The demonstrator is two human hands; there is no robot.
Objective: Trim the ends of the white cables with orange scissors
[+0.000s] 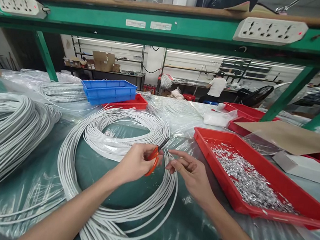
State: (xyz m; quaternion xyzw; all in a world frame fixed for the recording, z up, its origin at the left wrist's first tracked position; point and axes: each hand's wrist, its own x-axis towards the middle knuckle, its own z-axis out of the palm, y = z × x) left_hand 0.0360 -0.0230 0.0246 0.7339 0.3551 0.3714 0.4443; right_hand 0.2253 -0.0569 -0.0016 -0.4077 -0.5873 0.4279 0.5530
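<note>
My left hand [135, 162] is closed round the orange handles of a pair of scissors [152, 162], with the dark blades pointing up and away. Just right of the blades, my right hand [191, 174] has its thumb and fingers bent together at the ends of white cables [171, 180]. It appears to pinch one cable end, though the fingers partly hide it. These cables form a large loop on the green table, running under my left forearm. Behind the scissors lies another coil of white cable [101, 144].
At right stands a red tray [204, 139] of small shiny metal pieces, with a white box [302, 166] beyond it. A thick cable bundle [14, 141] fills the left side. Further back sit blue bins [109, 92]. A green shelf beam [194, 32] with power strips crosses overhead.
</note>
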